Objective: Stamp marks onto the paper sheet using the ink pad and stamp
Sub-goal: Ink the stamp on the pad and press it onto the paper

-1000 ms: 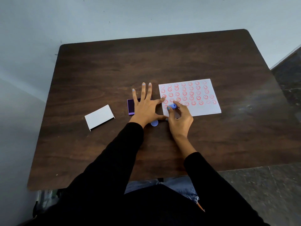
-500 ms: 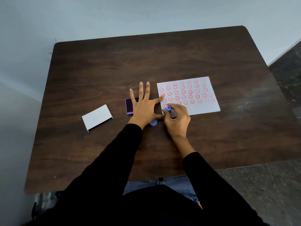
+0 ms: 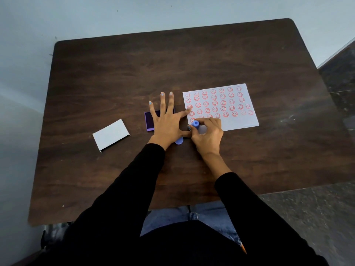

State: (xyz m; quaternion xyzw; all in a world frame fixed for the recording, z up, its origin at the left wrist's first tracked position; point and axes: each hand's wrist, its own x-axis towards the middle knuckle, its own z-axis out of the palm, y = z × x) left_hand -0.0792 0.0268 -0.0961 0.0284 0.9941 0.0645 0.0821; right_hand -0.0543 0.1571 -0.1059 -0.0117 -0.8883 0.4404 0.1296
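Dark brown wood grain covers the table (image 3: 192, 60), which has rounded far corners and stands against a pale blue-grey wall (image 3: 134, 12); dark speckled stone floor (image 3: 317, 217) shows at the right and near right. One white paper (image 3: 240, 120) lies right of centre, printed with rows of red smiley marks, roughly forty, the nearest row partly hidden. One purple ink pad (image 3: 148, 121) lies open just left of the paper, with the left hand (image 3: 169, 123) resting flat across it, fingers spread wide and gripping nothing, the forefinger tip touching the paper's left edge. One round lilac cap (image 3: 179, 141) peeks out at the near side of that hand. The right hand (image 3: 208, 135) is curled over the paper's near left corner, its fingertips (image 3: 199, 122) pinched around one blue stamp (image 3: 195, 124) held upright there; whether its face touches the sheet cannot be told. One white lid (image 3: 111, 134) lies well apart to the left. Both arms wear black sleeves (image 3: 134, 189), and blue jeans (image 3: 192, 215) show below the table's near edge.
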